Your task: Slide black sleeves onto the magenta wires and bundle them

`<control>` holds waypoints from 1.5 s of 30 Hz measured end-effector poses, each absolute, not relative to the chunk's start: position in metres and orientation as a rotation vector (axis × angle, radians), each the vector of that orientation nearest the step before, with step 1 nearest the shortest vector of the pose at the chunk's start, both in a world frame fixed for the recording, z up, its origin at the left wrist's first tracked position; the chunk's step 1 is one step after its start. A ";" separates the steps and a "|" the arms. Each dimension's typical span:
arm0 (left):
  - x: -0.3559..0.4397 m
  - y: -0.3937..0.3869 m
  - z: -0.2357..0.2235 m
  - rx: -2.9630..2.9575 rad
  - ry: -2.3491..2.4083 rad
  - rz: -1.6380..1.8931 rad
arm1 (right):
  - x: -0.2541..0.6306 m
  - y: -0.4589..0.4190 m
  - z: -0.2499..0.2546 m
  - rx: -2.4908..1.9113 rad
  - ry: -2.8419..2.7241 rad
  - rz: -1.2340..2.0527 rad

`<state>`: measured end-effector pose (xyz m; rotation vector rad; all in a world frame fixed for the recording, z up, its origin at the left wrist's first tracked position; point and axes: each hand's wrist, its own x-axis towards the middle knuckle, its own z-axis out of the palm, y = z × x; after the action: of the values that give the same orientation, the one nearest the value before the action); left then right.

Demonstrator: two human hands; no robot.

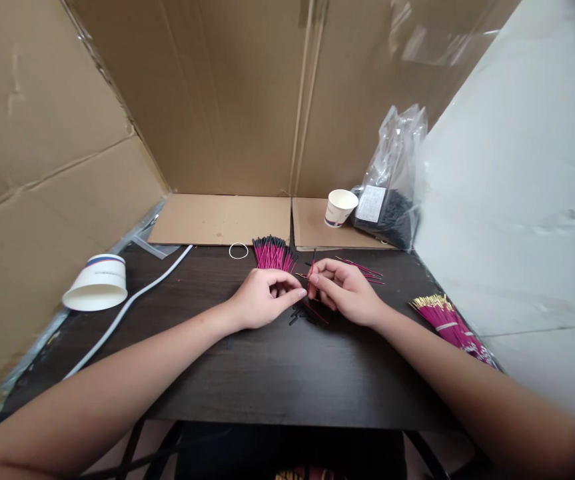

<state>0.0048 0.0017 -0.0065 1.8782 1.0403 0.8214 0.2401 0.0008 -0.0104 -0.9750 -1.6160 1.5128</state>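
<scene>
My right hand (344,288) pinches a thin magenta wire (312,268) between thumb and fingers, its dark end pointing up. Close beside it, my left hand (270,298) has thumb and forefinger brought together; what lies between their tips is too small to make out. Behind the left hand lies a thick bunch of magenta wires (271,257) with black sleeves on their far ends. Short black tubes (296,315) are scattered on the table below the fingertips, with a single wire (318,313) lying near them. Several loose wires (367,270) rest beyond the right hand.
At right, a banded bundle of magenta wires (450,327) with gold ends lies by the white wall. A clear bag of black tubes (392,213) and a paper cup (340,208) stand at the back. A tipped cup (98,283), white cable (132,300) and rubber band (238,245) are left.
</scene>
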 end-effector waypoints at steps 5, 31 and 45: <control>0.005 -0.002 -0.006 1.908 1.008 0.795 | 0.238 0.000 -0.009 -0.960 -1.589 1.536; -0.021 0.031 -0.002 2.077 1.670 0.905 | 0.259 0.007 -0.018 -1.038 -2.266 0.416; -0.021 0.031 0.001 2.062 1.769 0.768 | 0.279 0.019 0.005 -2.040 -2.165 -0.041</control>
<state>-0.0206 0.0308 0.0015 2.0615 1.7687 0.7679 0.2785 0.0193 0.0051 -2.0398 -2.1651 -0.0409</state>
